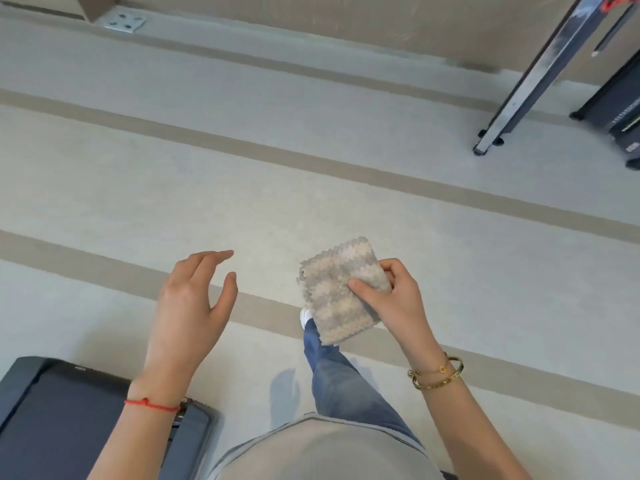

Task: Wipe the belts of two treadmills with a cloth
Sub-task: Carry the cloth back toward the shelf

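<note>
View from a head-worn camera looking down at a person standing on a pale floor (pixel 242 188) crossed by darker tan stripes. At the lower left of the frame lies the end of a treadmill (pixel 62 417), its dark belt framed by grey-blue side rails; the long axis cannot be told, since only this end shows. Just above it, the left hand (pixel 190 306) hangs in the air with fingers spread wide and loosely curled, holding nothing; a thin red string circles that wrist. Moving right, a leg in blue jeans and a white shoe toe show at lower centre. To the right of centre, the right hand (pixel 394 299) pinches a folded, fluffy beige-and-grey cloth (pixel 341 292) between thumb and fingers, well above the floor; gold bangles sit on that wrist. At the upper right stand a slanted metal leg (pixel 530 81) and the dark base of another machine (pixel 616 109), possibly the second treadmill. The visible belt lies down and to the left of the cloth, nearer the empty left hand, so the cloth hand would likely have to cross the body to reach it.
</note>
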Available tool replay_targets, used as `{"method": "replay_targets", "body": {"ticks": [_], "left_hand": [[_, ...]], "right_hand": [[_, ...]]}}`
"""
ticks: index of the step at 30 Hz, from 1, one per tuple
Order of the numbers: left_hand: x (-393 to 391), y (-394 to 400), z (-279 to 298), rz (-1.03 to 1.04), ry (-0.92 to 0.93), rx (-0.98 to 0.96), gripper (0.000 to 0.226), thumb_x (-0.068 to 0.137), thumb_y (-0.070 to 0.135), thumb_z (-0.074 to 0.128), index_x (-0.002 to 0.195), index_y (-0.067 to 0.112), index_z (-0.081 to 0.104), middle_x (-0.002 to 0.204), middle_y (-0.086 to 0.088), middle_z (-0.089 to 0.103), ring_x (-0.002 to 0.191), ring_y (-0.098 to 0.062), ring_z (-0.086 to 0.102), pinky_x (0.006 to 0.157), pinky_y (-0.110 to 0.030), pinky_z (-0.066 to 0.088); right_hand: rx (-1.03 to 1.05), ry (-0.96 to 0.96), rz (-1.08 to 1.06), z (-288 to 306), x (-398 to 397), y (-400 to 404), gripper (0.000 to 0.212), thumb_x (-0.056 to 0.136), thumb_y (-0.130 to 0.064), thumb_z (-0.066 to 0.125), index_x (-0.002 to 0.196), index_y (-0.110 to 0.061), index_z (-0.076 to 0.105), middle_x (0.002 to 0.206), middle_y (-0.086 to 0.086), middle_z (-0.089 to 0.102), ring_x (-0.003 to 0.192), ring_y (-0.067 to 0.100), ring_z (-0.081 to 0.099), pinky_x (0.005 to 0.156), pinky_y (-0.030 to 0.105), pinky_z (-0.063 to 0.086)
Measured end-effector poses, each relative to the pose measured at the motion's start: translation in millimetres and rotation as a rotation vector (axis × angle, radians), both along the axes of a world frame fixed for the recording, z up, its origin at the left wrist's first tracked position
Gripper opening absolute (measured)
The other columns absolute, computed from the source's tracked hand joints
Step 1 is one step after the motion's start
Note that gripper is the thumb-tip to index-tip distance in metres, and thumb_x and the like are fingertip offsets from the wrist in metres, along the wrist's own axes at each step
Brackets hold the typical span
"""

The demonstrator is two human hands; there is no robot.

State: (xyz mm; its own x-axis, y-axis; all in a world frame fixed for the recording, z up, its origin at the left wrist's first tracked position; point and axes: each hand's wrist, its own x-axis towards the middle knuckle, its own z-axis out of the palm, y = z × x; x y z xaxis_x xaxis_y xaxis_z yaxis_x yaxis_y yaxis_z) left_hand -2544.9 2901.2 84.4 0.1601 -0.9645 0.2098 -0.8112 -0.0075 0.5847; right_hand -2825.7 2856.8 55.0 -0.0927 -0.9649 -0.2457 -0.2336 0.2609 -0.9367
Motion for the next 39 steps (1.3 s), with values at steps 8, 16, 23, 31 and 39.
{"method": "replay_targets", "body": {"ticks": [8,16,23,31,39], "left_hand": [[59,-122,5,0.249,0.017,-0.006,0.03,0.097,0.016,0.061,0.126,0.016,0.064,0.121,0.0,0.064,0.078,-0.021,0.047,0.08,-0.031,0.043],[138,-216,14,0.498,-0.002,0.002,0.03,0.097,0.017,0.061,0.126,0.014,0.064,0.12,-0.002,0.064,0.113,-0.024,0.056,0.088,-0.032,0.044],[246,-296,0,0.647,0.008,0.017,0.029,0.097,0.016,0.06,0.126,0.012,0.065,0.12,-0.003,0.065,0.116,-0.024,0.056,0.093,-0.031,0.043],[422,-417,17,0.64,-0.032,-0.04,0.028,0.096,0.015,0.061,0.124,0.013,0.066,0.119,0.001,0.065,0.111,-0.023,0.058,0.087,-0.032,0.046],[558,-524,20,0.629,-0.021,-0.024,0.028,0.096,0.016,0.061,0.124,0.016,0.066,0.119,0.003,0.064,0.117,-0.022,0.057,0.095,-0.034,0.045]], "right_hand": [[-0.035,0.025,0.297,6,83,-189,0.035,0.075,-0.029,0.085,0.097,-0.021,0.059,0.089,-0.009,0.07,0.081,0.008,0.069,0.068,0.026,0.056],[-0.042,0.003,0.552,17,207,-336,0.036,0.075,-0.029,0.084,0.098,-0.021,0.058,0.093,-0.008,0.07,0.083,0.006,0.069,0.07,0.027,0.057],[-0.019,-0.019,0.667,6,337,-445,0.037,0.076,-0.027,0.084,0.101,-0.017,0.059,0.097,-0.004,0.07,0.087,0.01,0.07,0.075,0.032,0.058],[-0.024,-0.089,0.675,22,521,-574,0.037,0.076,-0.025,0.084,0.102,-0.016,0.06,0.097,-0.002,0.072,0.087,0.013,0.071,0.076,0.037,0.06],[-0.022,-0.096,0.646,23,648,-681,0.037,0.075,-0.028,0.085,0.1,-0.018,0.06,0.09,-0.005,0.071,0.08,0.011,0.07,0.065,0.025,0.056]]}}
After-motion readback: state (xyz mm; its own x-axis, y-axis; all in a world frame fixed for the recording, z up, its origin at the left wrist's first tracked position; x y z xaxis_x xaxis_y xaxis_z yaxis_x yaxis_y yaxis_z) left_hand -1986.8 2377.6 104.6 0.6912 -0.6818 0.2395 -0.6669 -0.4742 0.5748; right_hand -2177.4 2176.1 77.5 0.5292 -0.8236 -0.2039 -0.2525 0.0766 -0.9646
